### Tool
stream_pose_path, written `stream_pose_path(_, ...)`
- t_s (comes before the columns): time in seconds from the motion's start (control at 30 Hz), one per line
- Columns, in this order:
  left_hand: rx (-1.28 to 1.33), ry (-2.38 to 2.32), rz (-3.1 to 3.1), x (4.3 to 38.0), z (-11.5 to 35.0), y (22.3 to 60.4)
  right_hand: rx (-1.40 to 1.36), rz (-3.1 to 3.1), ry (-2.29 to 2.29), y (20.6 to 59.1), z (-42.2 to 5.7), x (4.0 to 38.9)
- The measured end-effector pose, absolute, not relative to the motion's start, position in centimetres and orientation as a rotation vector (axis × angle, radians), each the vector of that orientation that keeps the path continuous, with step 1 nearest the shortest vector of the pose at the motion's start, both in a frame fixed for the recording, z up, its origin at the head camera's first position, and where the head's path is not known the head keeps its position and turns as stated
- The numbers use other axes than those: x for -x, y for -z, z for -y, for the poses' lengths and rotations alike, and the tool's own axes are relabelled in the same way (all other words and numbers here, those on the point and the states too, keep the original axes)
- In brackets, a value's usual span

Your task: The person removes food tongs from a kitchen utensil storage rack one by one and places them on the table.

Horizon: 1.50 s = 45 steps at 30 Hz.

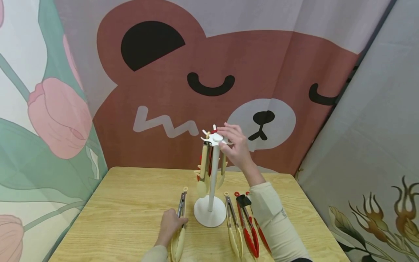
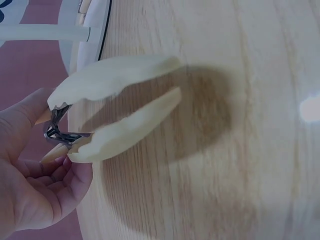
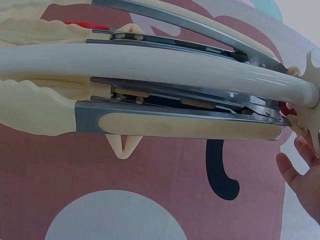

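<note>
My left hand (image 1: 171,225) grips the handles of cream-tipped metal tongs (image 1: 178,244) left of the stand. In the left wrist view the two scalloped cream heads (image 2: 120,137) of these tongs stand apart over the table; whether they touch it is unclear. My right hand (image 1: 236,145) has its fingers extended at the hooked top of a white stand (image 1: 214,171), the thumb lower than the fingers. Several tongs hang from the hooks, among them cream tongs (image 3: 190,125) close to the right fingertips; a red one is mostly hidden.
On the wooden table (image 1: 131,203), right of the stand's round base (image 1: 210,214), lie more cream tongs (image 1: 233,233) and red tongs (image 1: 250,233), partly behind my right sleeve (image 1: 278,222). A bear-print curtain (image 1: 255,65) hangs behind the table.
</note>
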<state>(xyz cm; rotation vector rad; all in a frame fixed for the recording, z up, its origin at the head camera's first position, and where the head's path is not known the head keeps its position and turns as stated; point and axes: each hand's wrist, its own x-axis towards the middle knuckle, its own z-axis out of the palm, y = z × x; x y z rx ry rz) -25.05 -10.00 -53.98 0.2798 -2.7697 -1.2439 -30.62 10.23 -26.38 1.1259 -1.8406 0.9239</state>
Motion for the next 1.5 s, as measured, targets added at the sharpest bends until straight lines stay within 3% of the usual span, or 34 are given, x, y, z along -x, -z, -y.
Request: stream_pose_path(1.5,-0.236,1.160,2.801,25.4,9.5,55.2,-1.119,1.837,-0.915,26.2,-10.2,30.5)
